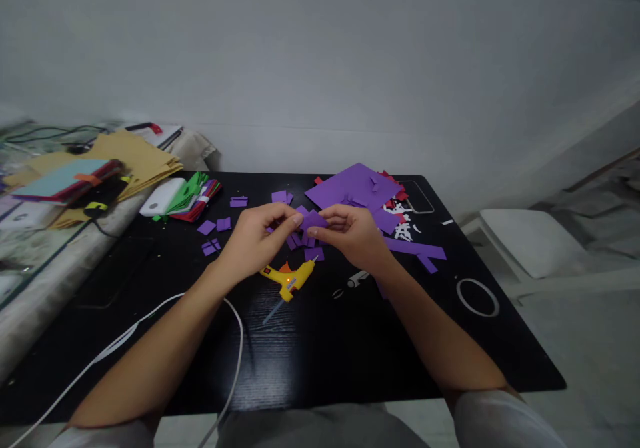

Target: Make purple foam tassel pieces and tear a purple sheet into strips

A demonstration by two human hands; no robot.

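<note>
A small purple piece (314, 221) is held up between my two hands above the black table (300, 361). My left hand (260, 238) pinches its left edge with thumb and forefinger. On the other side my right hand (353, 235) grips it with closed fingertips. Just below lies a yellow glue gun (290, 279), its nozzle pointing up and right, with a glue stick out of its back. Small purple pieces (223, 224) are scattered left of my hands, and others lie behind and beneath them.
Large purple sheet (345, 185) and strips (417, 248) lie at the back right, beside white scraps (403, 229) and red scraps. Coloured sheets (193, 196) lie at the back left. A white cable (240, 341) loops across the front left. A white stool (520, 241) stands right.
</note>
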